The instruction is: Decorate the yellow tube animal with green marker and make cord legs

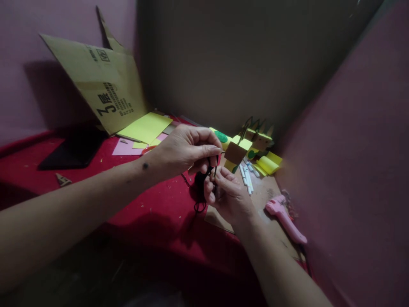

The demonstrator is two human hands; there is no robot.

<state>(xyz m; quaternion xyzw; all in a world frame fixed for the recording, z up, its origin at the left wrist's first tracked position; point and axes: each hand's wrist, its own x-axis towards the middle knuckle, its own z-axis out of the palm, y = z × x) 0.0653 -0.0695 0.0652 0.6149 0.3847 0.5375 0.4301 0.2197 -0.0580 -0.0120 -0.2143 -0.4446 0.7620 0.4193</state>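
My left hand (pixel 194 149) pinches a thin black cord between thumb and forefinger. Just below it and to the right, my right hand (pixel 226 187) also has its fingers closed on the black cord (pixel 216 164), which runs between the two hands. A dark bundle of the same cord (pixel 200 185) hangs or lies behind my fingers, with a loose loop under it; the hands partly hide it. Close beyond my fingertips is a small brown and yellow cardboard piece (pixel 235 152). The cord seems to reach toward it, but I cannot tell whether they are joined.
A red cloth (pixel 153 204) covers the table. Left stand a large cardboard sheet (pixel 105 85), yellow paper (pixel 147 128) and a dark flat tablet-like object (pixel 73 147). On the right are white markers (pixel 246 177), folded yellow paper (pixel 268 163) and a pink glue gun (pixel 284 217) on a cardboard board (pixel 268 187).
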